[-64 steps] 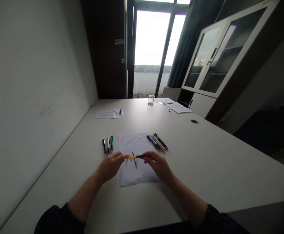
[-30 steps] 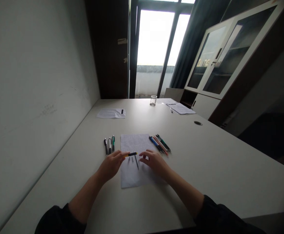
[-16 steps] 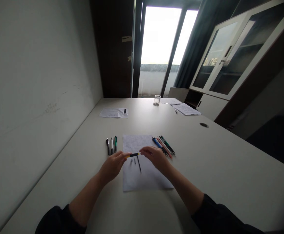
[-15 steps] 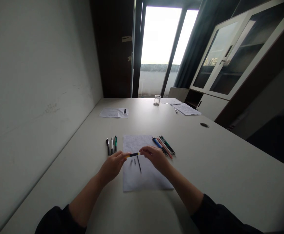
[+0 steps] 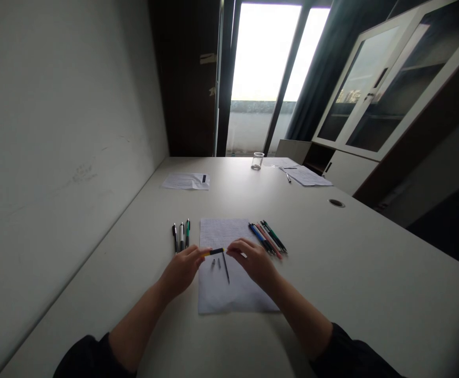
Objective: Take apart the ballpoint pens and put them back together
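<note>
My left hand (image 5: 183, 266) is closed around a yellow-and-black pen barrel (image 5: 215, 252), which lies nearly level above a sheet of lined paper (image 5: 229, 299). At the barrel's right end, the fingertips of my right hand (image 5: 251, 258) are pinched together; whatever they hold is too small to make out. Below the barrel, a thin dark pen refill (image 5: 226, 269) rests on the paper. Just left of the refill are two small pen parts, a metal-looking tip (image 5: 213, 263) and a short thin piece (image 5: 219, 263).
Left of the paper lie a black pen (image 5: 175, 238), a white pen (image 5: 181, 236) and a green pen (image 5: 188, 232). Several pens (image 5: 267, 239) lie at its right. Farther back are a plastic-covered sheet (image 5: 186, 181), a glass cup (image 5: 257, 161), more papers (image 5: 308, 176) and a cable hole (image 5: 336, 203).
My right fingertips have come slightly closer to the barrel's end. The whole view has shifted a little; the loose parts lie as before on the paper.
</note>
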`<state>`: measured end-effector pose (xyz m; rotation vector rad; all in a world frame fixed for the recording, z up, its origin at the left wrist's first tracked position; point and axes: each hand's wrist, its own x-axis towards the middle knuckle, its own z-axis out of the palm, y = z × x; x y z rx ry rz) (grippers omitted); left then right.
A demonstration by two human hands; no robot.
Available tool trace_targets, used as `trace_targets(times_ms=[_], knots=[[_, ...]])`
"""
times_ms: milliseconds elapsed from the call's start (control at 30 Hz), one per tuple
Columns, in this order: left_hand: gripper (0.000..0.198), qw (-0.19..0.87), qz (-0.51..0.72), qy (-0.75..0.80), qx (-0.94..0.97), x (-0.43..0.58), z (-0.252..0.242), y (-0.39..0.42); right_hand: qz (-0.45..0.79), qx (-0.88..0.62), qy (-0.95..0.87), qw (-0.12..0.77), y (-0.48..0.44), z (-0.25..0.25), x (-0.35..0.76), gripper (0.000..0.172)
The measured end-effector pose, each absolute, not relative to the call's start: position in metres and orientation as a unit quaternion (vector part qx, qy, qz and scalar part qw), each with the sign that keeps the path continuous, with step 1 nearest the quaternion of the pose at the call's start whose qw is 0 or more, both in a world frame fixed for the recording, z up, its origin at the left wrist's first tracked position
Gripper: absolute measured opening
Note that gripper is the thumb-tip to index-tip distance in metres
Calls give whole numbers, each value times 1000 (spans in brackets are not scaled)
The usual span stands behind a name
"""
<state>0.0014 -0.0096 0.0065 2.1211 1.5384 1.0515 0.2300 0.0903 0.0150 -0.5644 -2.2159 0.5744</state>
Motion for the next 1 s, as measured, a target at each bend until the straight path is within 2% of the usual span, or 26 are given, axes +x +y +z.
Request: trace_targets(times_ms=[267,500,1000], knots=[[35,165,372,539,737,1,7,-9,230,-215,-854,414,93,20,232,10],[35,177,373,529,741,3,6,-9,224,-200,-872,387,89,22,232,16],[32,216,387,525,726,4,5,-8,240,-224,-848,416,86,19,229,18]])
